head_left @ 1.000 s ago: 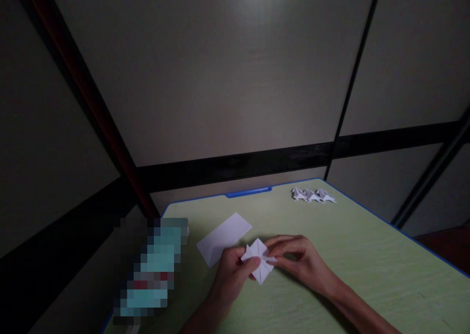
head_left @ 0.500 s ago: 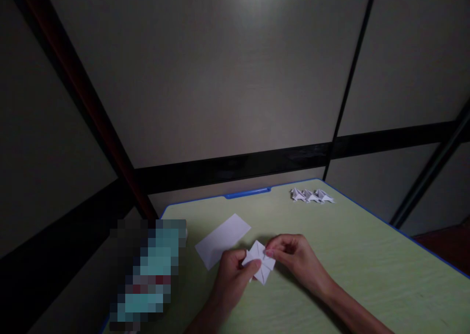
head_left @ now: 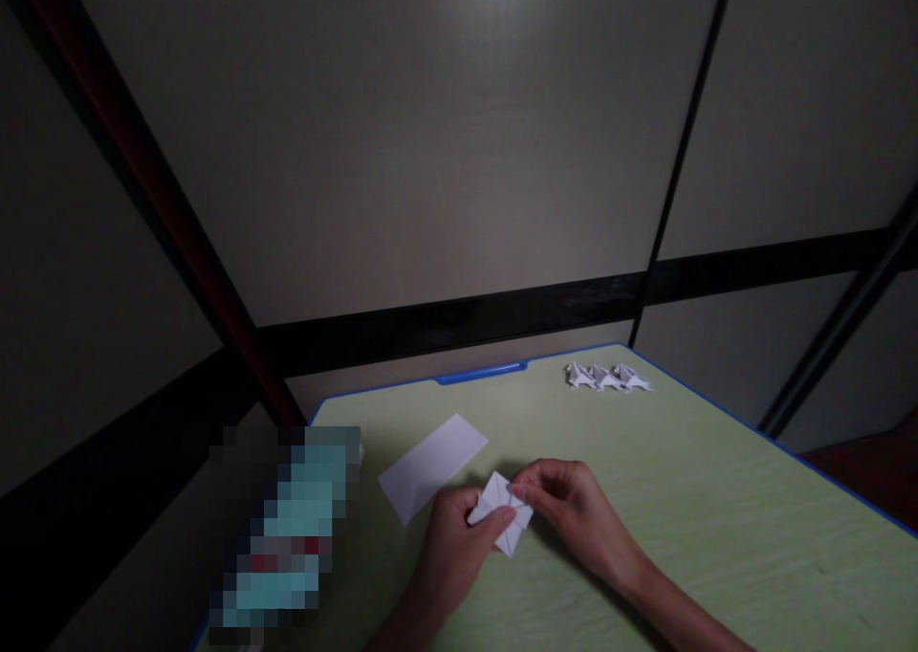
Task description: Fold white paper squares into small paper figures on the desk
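A small piece of folded white paper [head_left: 497, 489], creased into flaps that meet near its middle, is held just above the table. My left hand [head_left: 459, 535] is closed on its left side, the thumb pressed flat across the front. With thumb and forefinger, my right hand [head_left: 566, 499] pinches a flap at the upper right of the paper. Behind my left hand lies a flat white paper rectangle [head_left: 434, 466]. The fingers behind the folded paper are mostly hidden.
Three folded white paper figures [head_left: 606, 377] stand in a row at the table's far right. The light green table [head_left: 703, 499] has a blue edge and a blue handle strip [head_left: 482, 374] at the back. A pixelated turquoise object [head_left: 301, 518] is at left. Cabinet panels [head_left: 445, 155] rise behind.
My right fingers have moved slightly left over the paper, bringing the pinched flap inward. My left hand keeps its hold. The whole view has shifted a little.
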### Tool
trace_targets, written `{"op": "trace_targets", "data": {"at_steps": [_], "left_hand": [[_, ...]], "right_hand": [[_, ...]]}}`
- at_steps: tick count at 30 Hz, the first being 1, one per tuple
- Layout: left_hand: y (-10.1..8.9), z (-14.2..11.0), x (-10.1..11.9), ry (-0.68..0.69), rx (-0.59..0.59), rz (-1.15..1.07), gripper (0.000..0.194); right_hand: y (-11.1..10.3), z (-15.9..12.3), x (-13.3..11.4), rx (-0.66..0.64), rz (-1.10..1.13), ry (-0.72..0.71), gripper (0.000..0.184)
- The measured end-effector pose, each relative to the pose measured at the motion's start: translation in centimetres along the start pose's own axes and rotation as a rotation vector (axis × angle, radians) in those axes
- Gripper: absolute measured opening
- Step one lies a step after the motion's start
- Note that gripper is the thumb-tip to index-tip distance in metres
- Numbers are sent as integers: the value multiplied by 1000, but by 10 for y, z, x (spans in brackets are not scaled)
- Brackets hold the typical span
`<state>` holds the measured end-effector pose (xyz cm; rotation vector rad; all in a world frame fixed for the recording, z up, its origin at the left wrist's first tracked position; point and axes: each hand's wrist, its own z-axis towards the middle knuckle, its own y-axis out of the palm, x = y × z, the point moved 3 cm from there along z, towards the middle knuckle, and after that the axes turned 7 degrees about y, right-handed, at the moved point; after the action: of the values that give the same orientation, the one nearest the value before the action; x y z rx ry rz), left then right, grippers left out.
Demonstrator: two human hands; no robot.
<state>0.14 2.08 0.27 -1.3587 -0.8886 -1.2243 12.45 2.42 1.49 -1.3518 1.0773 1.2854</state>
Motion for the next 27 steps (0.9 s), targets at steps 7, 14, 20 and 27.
{"op": "trace_targets", "data": {"at_steps": [7,14,20,27], "left_hand": [[1,-2,0,35,-16,9,19],[2,-1,3,70,-11,6,21],[2,-2,2,62,34,43,21],[2,0,-5,35,-28,-53,20]], "right_hand": [[0,1,0,16,2,33,18],[1,2,3,45,29,34,20],[2,2,5,61,23,9,20],[4,1,4,102,-20,-33,21]]}}
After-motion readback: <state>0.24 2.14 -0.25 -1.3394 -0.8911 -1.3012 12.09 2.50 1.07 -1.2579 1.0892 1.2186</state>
